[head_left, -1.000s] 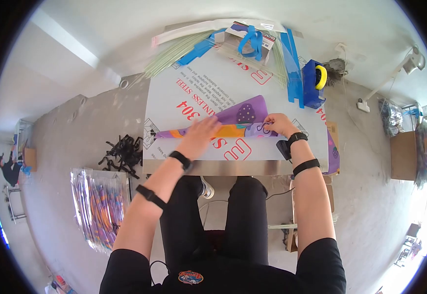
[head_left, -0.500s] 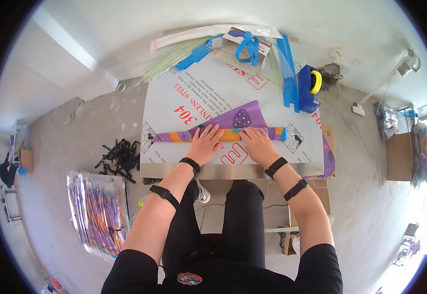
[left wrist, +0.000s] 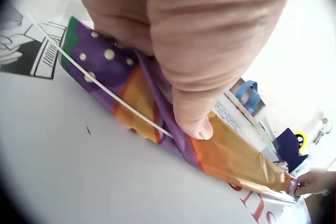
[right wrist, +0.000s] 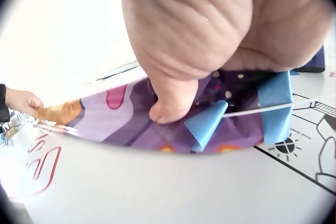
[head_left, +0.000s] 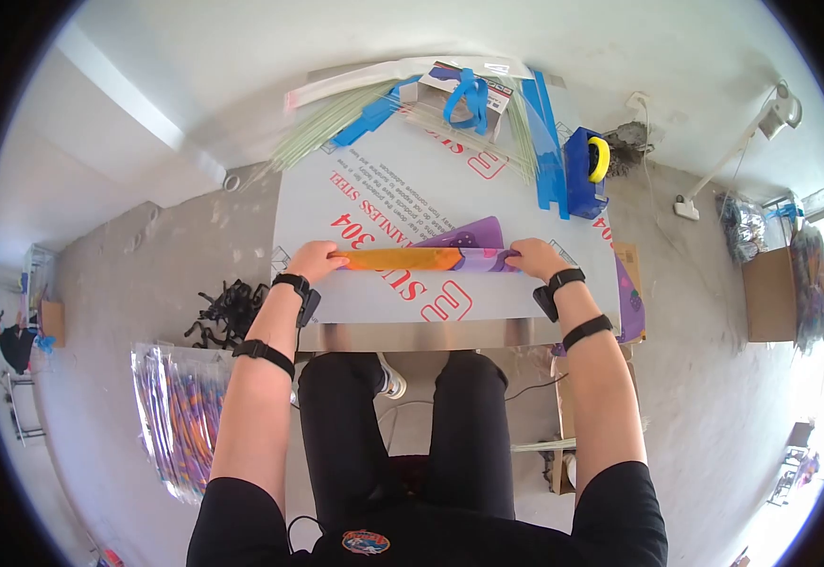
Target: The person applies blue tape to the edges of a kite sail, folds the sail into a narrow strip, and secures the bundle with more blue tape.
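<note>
A folded sheet (head_left: 403, 259) of purple and orange printed film stretches across the table in a narrow band. My left hand (head_left: 314, 261) pinches its left end, and my right hand (head_left: 535, 257) pinches it near the right end. Behind the band, a purple flap (head_left: 480, 232) of the sheet lies on the tabletop. In the left wrist view a thin white rod (left wrist: 113, 97) runs from the fold beside my thumb past the green-tipped end. Another white rod (right wrist: 257, 110) shows in the right wrist view, by a light blue corner piece (right wrist: 206, 125) of the sheet.
The table (head_left: 374, 312) is covered in printed protective film. Along its back lie pale thin rods (head_left: 308, 132), a box (head_left: 473, 94) with a blue strap, and blue strips (head_left: 549, 151). A blue tape dispenser (head_left: 584, 180) stands at the right. Plastic-wrapped bundles (head_left: 178, 416) lie on the floor at left.
Both hands lay on the middle of the rolled sheet half a second ago. They have since moved apart to its two ends, and the purple flap behind shows less.
</note>
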A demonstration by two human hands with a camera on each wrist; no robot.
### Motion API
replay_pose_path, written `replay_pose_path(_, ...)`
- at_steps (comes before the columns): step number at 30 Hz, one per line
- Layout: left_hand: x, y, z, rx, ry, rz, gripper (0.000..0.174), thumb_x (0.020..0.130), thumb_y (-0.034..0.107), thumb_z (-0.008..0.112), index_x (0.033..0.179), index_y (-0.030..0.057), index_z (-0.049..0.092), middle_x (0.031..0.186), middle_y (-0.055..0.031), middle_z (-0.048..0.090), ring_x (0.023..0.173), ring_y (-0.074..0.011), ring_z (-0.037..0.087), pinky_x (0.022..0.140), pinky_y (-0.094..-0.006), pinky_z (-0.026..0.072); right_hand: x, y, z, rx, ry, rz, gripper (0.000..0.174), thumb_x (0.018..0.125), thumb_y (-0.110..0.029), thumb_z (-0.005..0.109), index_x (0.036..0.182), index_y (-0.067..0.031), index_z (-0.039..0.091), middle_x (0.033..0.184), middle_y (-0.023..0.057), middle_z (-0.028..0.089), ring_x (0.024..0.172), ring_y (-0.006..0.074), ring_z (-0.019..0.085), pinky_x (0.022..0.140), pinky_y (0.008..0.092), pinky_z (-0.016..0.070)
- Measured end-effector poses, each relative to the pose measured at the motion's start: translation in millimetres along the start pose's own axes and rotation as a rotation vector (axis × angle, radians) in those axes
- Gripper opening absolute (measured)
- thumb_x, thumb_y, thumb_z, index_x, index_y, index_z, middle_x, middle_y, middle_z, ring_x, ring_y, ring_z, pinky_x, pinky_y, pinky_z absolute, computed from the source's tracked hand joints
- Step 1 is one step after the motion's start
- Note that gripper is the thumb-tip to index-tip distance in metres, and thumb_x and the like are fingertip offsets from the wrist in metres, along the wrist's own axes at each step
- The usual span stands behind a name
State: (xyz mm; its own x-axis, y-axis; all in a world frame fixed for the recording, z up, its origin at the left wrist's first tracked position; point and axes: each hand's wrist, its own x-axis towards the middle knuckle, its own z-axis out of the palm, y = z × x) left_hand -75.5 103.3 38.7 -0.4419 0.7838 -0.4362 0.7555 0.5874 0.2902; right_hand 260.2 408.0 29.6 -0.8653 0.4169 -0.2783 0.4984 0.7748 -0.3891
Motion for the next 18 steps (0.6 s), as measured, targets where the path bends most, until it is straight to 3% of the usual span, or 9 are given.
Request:
replay_pose_path(2,-2,2,-6,0.017,-0.073,-0.104,0.028,0.078,0.033,0.068,0.096,0.0123,0.063,0.099,-0.0093,0.061,0.095,-0.0292,0.058,0.078,-0.0433,0.0483,15,3,-2,-0.030,-0.174,0.047,0.033,0.079,-0.035,0.063,0.095,-0.0059,0.066,0.095,0.0175,0.066,0.092,0.0350,0.062,0.079,0.0448,0.0482)
replay_pose_path(4,-14,33,-8,0.373,0.175,-0.124,0.035,0.080,0.033,0.066,0.109,0.0136,0.060,0.118,-0.0095,0.056,0.110,-0.0283,0.053,0.089,-0.0496,0.0420,22,-2,-14,0.009,-0.257,0.094,0.035,0.078,-0.035,0.065,0.096,-0.0057,0.067,0.096,0.0175,0.066,0.092,0.0351,0.062,0.079,0.0443,0.0482)
replay_pose_path(5,-7,27,18,0.393,0.318,0.136,0.046,0.083,0.034,0.063,0.123,0.0133,0.053,0.130,-0.0089,0.049,0.122,-0.0283,0.044,0.098,-0.0558,0.0329,25,-7,-19,0.048,-0.341,0.146,0.038,0.076,-0.036,0.066,0.098,-0.0055,0.067,0.098,0.0175,0.066,0.092,0.0351,0.062,0.080,0.0437,0.0483)
replay_pose_path(7,-6,75,36,0.242,0.227,0.387,0.055,0.086,0.038,0.059,0.134,0.0127,0.045,0.139,-0.0105,0.041,0.131,-0.0285,0.035,0.105,-0.0560,0.0267,33,-7,-20,0.038,-0.396,0.175,0.039,0.076,-0.037,0.066,0.097,-0.0049,0.068,0.097,0.0169,0.066,0.092,0.0345,0.062,0.079,0.0431,0.0486)
replay_pose_path(9,-15,103,68,0.162,0.327,0.436,0.062,0.088,0.041,0.055,0.141,0.0152,0.036,0.147,-0.0108,0.033,0.138,-0.0282,0.026,0.109,-0.0571,0.0192,36,-4,-20,0.018,-0.452,0.215,0.040,0.076,-0.038,0.067,0.096,-0.0043,0.068,0.097,0.0162,0.067,0.091,0.0339,0.063,0.079,0.0425,0.0489)
replay_pose_path(12,-12,109,84,0.155,0.278,0.336,0.065,0.090,0.043,0.053,0.144,0.0156,0.031,0.151,-0.0100,0.025,0.141,-0.0276,0.020,0.111,-0.0565,0.0154,28,-17,-17,-0.107,-0.351,0.150,0.040,0.076,-0.036,0.068,0.102,-0.0054,0.067,0.095,0.0151,0.066,0.092,0.0313,0.062,0.079,0.0421,0.0485)
replay_pose_path(14,-9,113,86,0.138,0.305,0.334,0.062,0.090,0.040,0.053,0.143,0.0149,0.033,0.149,-0.0086,0.028,0.139,-0.0266,0.023,0.110,-0.0561,0.0184,-1,-69,-28,-0.488,0.062,0.002,0.036,0.076,-0.027,0.066,0.106,-0.0061,0.062,0.098,0.0125,0.062,0.099,0.0288,0.059,0.083,0.0413,0.0466)
replay_pose_path(16,-9,111,82,0.135,0.357,0.314,0.056,0.089,0.034,0.055,0.139,0.0134,0.038,0.146,-0.0060,0.036,0.136,-0.0248,0.031,0.107,-0.0553,0.0245,-8,-62,15,-0.425,0.409,-0.359,0.031,0.076,-0.020,0.061,0.104,-0.0067,0.057,0.102,0.0099,0.056,0.103,0.0272,0.055,0.087,0.0407,0.0446)
replay_pose_path(18,-5,109,85,0.172,0.446,0.332,0.051,0.088,0.028,0.056,0.135,0.0116,0.042,0.143,-0.0043,0.040,0.132,-0.0233,0.037,0.104,-0.0536,0.0299,-19,-74,28,-0.449,0.446,-0.423,0.024,0.076,-0.015,0.056,0.098,-0.0064,0.056,0.104,0.0091,0.055,0.103,0.0243,0.054,0.085,0.0382,0.0448)
